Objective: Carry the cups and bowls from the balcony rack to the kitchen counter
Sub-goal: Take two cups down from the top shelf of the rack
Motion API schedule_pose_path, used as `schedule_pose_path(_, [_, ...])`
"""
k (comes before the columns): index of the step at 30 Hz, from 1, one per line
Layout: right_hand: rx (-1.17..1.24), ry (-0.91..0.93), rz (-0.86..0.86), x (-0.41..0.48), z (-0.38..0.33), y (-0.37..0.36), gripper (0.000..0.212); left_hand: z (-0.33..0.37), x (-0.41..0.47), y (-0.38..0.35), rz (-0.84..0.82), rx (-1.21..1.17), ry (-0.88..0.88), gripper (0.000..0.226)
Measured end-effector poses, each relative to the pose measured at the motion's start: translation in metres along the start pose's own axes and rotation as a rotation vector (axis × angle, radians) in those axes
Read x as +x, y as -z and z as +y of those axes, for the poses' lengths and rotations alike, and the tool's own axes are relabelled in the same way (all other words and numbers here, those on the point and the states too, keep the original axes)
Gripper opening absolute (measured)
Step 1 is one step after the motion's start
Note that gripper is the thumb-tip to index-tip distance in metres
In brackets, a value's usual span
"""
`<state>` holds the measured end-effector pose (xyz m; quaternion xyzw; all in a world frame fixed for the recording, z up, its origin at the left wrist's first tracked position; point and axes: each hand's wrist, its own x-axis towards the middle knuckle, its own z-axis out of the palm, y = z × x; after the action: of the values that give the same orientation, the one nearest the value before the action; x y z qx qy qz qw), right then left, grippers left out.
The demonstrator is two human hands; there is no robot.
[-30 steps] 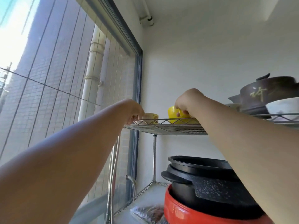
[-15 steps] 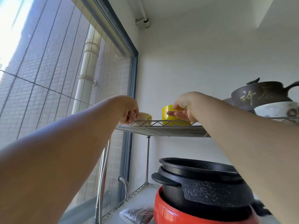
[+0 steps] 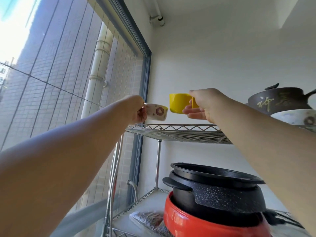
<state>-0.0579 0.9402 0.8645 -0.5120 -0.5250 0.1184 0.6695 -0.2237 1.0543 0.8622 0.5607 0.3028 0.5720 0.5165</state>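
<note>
A patterned white cup (image 3: pixel 156 112) is gripped in the closed fingers of the left hand (image 3: pixel 135 108), and a yellow cup (image 3: pixel 178 103) is held by its handle in the right hand (image 3: pixel 204 105). Both cups are held clear above the top wire shelf (image 3: pixel 174 133) of the rack.

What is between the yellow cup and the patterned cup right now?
Nothing. In the head view a narrow bare gap, only white wall behind it, separates the yellow cup in the right hand from the patterned cup in the left hand.
</note>
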Motion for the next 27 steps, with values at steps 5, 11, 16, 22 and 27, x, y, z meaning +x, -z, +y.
schedule_pose_path(5, [0.035,0.071,-0.010,-0.032,-0.001,0.012,0.031,-0.002,-0.032,0.019,0.046,-0.131,-0.139,0.015])
schedule_pose_path(11, [0.099,0.153,-0.027,-0.090,0.032,0.030,0.031,-0.042,-0.072,0.059,0.007,-0.188,-0.169,0.011])
schedule_pose_path(16, [0.134,0.143,-0.054,-0.161,0.078,0.054,0.037,-0.107,-0.102,0.090,-0.099,-0.211,-0.095,0.025])
schedule_pose_path(22, [0.066,-0.025,-0.011,-0.249,0.155,0.085,0.039,-0.211,-0.145,0.090,-0.216,-0.283,0.052,0.037])
schedule_pose_path(27, [0.009,-0.160,0.081,-0.324,0.213,0.105,0.028,-0.294,-0.194,0.069,-0.332,-0.281,0.131,0.045])
